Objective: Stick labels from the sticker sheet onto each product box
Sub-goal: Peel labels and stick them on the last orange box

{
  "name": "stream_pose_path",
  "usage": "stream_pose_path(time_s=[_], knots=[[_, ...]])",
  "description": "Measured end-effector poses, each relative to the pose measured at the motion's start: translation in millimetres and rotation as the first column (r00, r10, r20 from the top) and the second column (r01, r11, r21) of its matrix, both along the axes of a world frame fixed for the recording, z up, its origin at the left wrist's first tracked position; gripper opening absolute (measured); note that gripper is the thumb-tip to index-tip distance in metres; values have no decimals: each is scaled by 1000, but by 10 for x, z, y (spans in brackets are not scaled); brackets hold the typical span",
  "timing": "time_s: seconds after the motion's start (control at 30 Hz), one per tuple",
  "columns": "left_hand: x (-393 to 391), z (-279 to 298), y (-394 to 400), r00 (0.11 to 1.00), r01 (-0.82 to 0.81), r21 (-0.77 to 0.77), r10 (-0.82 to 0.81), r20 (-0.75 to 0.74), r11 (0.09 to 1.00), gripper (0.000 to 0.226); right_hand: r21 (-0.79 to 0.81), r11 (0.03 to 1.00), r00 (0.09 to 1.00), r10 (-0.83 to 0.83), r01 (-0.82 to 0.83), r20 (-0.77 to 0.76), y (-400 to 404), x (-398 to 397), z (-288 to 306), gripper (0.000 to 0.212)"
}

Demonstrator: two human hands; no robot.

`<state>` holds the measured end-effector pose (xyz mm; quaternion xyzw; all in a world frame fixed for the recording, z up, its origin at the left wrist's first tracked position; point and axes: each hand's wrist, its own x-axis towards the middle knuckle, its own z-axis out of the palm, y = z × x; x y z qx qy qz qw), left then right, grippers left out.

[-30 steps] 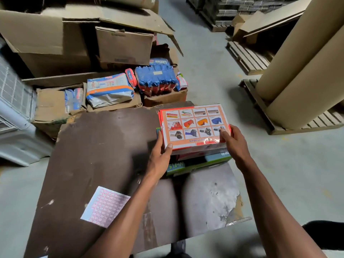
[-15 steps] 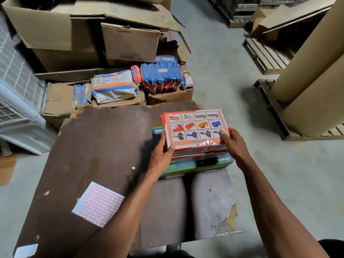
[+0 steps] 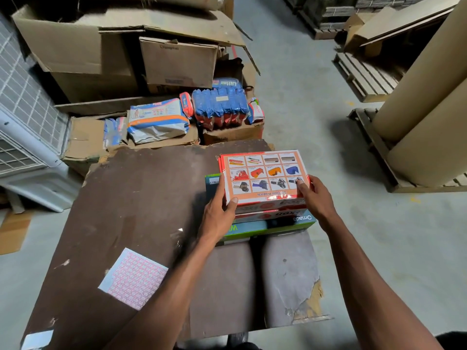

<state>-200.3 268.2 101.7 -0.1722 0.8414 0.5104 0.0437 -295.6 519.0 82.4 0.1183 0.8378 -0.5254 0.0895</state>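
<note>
An orange product box (image 3: 262,173) with a grid of product pictures tops a stack at the right of the brown table (image 3: 131,203). Under it lies another red box (image 3: 275,213), then a green and blue box (image 3: 278,227). My left hand (image 3: 217,213) grips the orange box's left near corner. My right hand (image 3: 314,198) holds its right near corner, thumb on top. The sticker sheet (image 3: 134,277), white with a pink grid of labels, lies flat on the table's near left part, apart from both hands.
Cardboard cartons (image 3: 121,54) and packs of blue and orange goods (image 3: 219,107) pile up beyond the table. A white grilled unit (image 3: 22,137) stands at the left. Big brown paper rolls (image 3: 429,102) rest on pallets at the right. A white paper scrap (image 3: 38,338) lies at the table's near left corner.
The orange box has settled lower onto the stack while both hands keep hold of it. The view has shifted slightly, showing more of the table's near left.
</note>
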Motion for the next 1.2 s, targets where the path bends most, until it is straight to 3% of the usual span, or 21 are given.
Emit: stream_pose_path(time_s=[0.33, 0.73, 1.2], knots=[[-54, 18, -35, 1000, -1, -71, 2, 10, 997, 72, 72, 997, 999, 36, -35, -18, 21, -4, -26, 51], [-81, -12, -32, 992, 104, -347, -124, -35, 932, 79, 154, 985, 994, 91, -82, -55, 43, 16, -21, 48], [-86, -124, -70, 991, 120, -245, -131, -30, 962, 67, 152, 986, 994, 78, -65, -79, -45, 69, 38, 47]])
